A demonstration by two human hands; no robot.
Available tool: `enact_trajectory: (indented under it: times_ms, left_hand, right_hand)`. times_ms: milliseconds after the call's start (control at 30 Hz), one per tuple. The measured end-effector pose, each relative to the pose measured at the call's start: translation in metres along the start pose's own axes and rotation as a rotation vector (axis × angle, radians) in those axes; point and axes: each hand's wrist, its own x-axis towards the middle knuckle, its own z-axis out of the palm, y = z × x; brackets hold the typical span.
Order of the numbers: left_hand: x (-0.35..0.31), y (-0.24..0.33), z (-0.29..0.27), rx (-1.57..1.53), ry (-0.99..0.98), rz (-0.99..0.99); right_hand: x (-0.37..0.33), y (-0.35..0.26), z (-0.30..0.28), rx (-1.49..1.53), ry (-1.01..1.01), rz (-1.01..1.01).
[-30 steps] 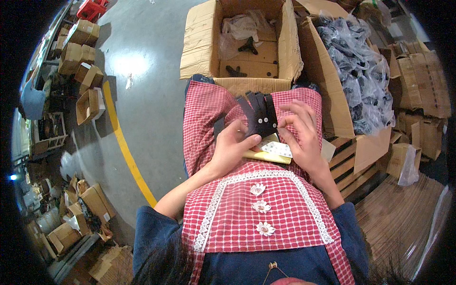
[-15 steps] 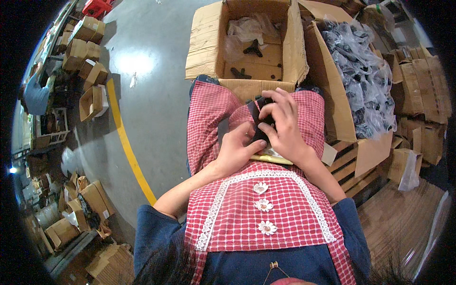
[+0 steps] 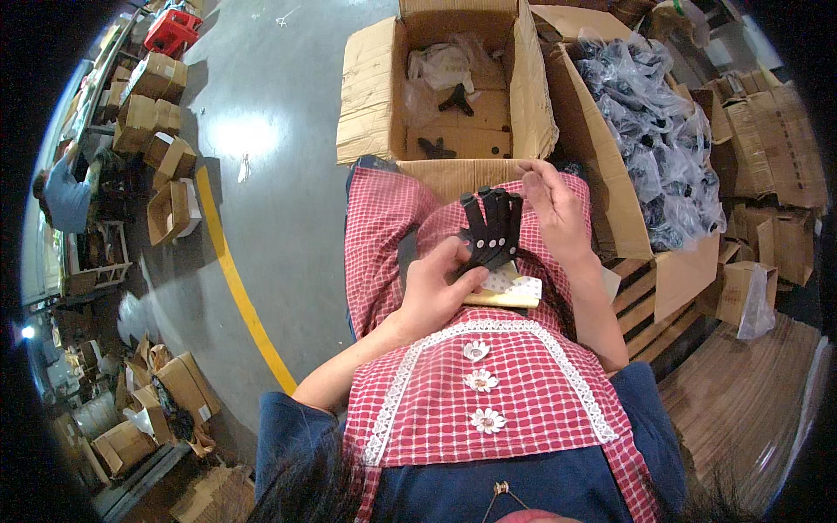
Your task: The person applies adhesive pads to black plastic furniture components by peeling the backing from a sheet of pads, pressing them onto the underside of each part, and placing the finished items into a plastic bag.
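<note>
My left hand [image 3: 438,277] is closed round the lower end of a bunch of black pieces [image 3: 493,228] above my lap. Their narrow prongs fan upward, and a row of small white round dots runs across them. My right hand [image 3: 560,213] is raised to the right of the bunch, apart from it, with its fingers stretched out and nothing visible in them. Below the black pieces, a pale sheet [image 3: 516,288] with small dots and a yellow edge lies on my red checked apron [image 3: 488,349].
An open cardboard box [image 3: 370,105] stands before my knees, holding black three-armed pieces [image 3: 457,100] and clear plastic. To its right, another carton is heaped with bagged dark parts [image 3: 649,139]. A wooden pallet [image 3: 641,305] lies under it. Small cartons [image 3: 157,77] line the left.
My right hand has lifted off the black pieces and moved right. The prongs and white dots now show. My left hand keeps its hold, and more of the dotted sheet is visible.
</note>
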Motion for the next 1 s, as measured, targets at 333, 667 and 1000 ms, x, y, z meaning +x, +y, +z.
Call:
enact_trajectory:
  times_ms: [333,667,1000]
  left_hand:
    - [0.004,0.004,0.007,0.469,-0.12,0.426]
    - [0.053,-0.008,0.006,0.429,0.039,0.534]
    - [0.208,0.011,0.003,0.888,0.339,0.849]
  right_hand:
    - [-0.026,-0.034,0.002,-0.247,-0.154,0.202]
    - [-0.022,0.065,-0.04,0.682,0.441,0.304]
    - [-0.052,0.083,-0.067,0.769,0.549,0.301]
